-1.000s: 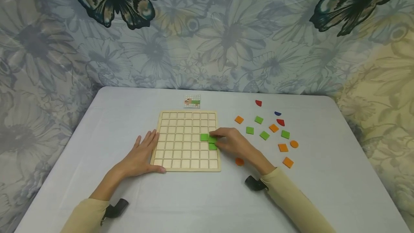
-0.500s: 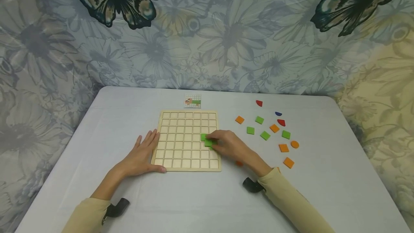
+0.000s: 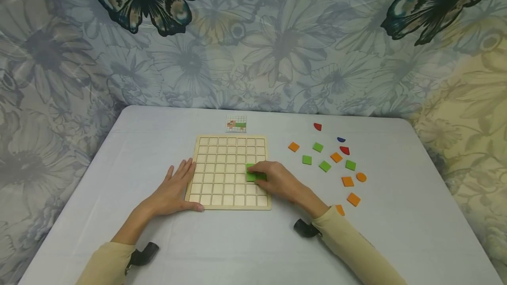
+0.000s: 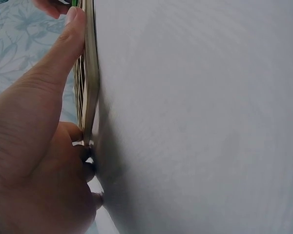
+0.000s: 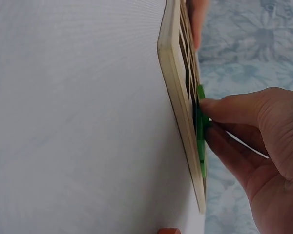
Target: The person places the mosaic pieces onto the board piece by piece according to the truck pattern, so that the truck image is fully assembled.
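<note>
A wooden grid board (image 3: 222, 188) lies flat on the white table. My left hand (image 3: 170, 195) rests at its left side, fingers straight along the edge and thumb on the near left corner. On the right part of the board, my right hand (image 3: 279, 182) pinches a green square tile (image 3: 251, 177) between thumb and fingers, low over the grid. More green tiles sit under and beside these fingers, partly hidden by them. In the right wrist view the thumb and fingertips meet at the green tile (image 5: 206, 118), which stands slightly proud of the board's surface.
Right of the board lie scattered green squares (image 3: 325, 166), orange squares (image 3: 347, 181), an orange disc (image 3: 361, 177), red pieces (image 3: 344, 150) and a blue half-round (image 3: 341, 139). A small picture card (image 3: 236, 124) lies behind the board. An orange piece (image 3: 339, 210) peeks out by the right sleeve.
My right hand has shifted left and slightly nearer over the board, moving the green tile from the rightmost column to the one beside it. The left hand stays put.
</note>
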`<state>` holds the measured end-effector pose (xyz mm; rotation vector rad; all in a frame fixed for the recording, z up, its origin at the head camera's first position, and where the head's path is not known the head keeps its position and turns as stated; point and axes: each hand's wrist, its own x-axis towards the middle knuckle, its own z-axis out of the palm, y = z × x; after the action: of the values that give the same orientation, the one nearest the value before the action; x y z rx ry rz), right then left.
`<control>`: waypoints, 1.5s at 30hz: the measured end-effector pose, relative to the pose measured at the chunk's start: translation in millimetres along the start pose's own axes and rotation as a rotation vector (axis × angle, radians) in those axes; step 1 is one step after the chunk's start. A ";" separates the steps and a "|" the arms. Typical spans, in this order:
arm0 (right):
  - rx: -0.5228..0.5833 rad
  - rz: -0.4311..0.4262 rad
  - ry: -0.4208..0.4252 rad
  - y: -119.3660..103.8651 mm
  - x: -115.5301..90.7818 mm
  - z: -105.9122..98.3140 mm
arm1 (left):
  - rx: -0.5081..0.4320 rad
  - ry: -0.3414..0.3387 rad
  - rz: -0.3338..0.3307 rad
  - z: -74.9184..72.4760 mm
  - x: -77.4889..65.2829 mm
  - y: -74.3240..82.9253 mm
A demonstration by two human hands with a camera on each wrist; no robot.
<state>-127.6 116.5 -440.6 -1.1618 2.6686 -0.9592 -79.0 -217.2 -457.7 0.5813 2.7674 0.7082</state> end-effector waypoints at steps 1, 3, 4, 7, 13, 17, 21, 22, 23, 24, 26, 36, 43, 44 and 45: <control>-0.005 0.001 -0.002 0.0 -0.2 0.5 | 0.001 -0.003 -0.004 0.2 0.1 0.0; -0.012 0.001 -0.003 -0.1 -0.5 1.1 | 0.000 -0.006 -0.006 0.3 0.3 0.3; -0.017 0.002 -0.003 -0.1 -0.6 1.3 | -0.001 -0.005 -0.005 0.3 0.2 0.7; -0.026 0.002 -0.005 -0.2 -0.6 1.6 | -0.006 0.002 0.000 0.7 -0.1 1.3; -0.025 -0.004 -0.011 -1.2 -0.9 0.8 | -0.004 0.008 -0.002 1.8 0.6 0.7; -0.019 -0.003 -0.019 -1.2 -1.5 0.3 | -0.002 0.005 -0.011 1.8 1.0 0.7; -0.016 -0.010 -0.019 -1.0 -1.9 0.1 | -0.010 0.006 -0.009 0.8 0.6 1.5; -0.018 -0.013 -0.016 -0.8 -2.0 0.3 | -0.011 0.005 -0.010 0.7 0.4 1.5; -0.019 -0.017 -0.010 -0.9 -2.0 0.5 | -0.011 0.005 -0.011 0.8 0.3 1.4; -0.023 -0.022 -0.005 -1.1 -2.0 0.5 | -0.010 0.005 -0.011 0.8 0.3 1.3; -0.040 -0.029 0.008 -1.4 -2.1 0.5 | -0.007 0.006 -0.011 1.1 0.4 1.0; -0.022 -0.011 0.039 2.0 -3.9 -13.0 | -0.010 0.007 -0.009 1.2 0.2 1.1; 0.010 0.064 0.087 11.7 -10.3 -24.4 | -0.012 0.006 -0.011 1.2 1.3 1.9; 0.015 0.072 0.092 12.9 -11.4 -25.8 | -0.010 0.005 -0.012 1.4 1.4 1.8; 0.018 0.080 0.097 14.2 -12.6 -27.0 | -0.009 0.005 -0.013 1.7 1.4 1.7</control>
<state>-135.8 146.4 -429.3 -1.0218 2.7511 -1.0499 -79.1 -214.6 -458.5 0.5599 2.7684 0.7203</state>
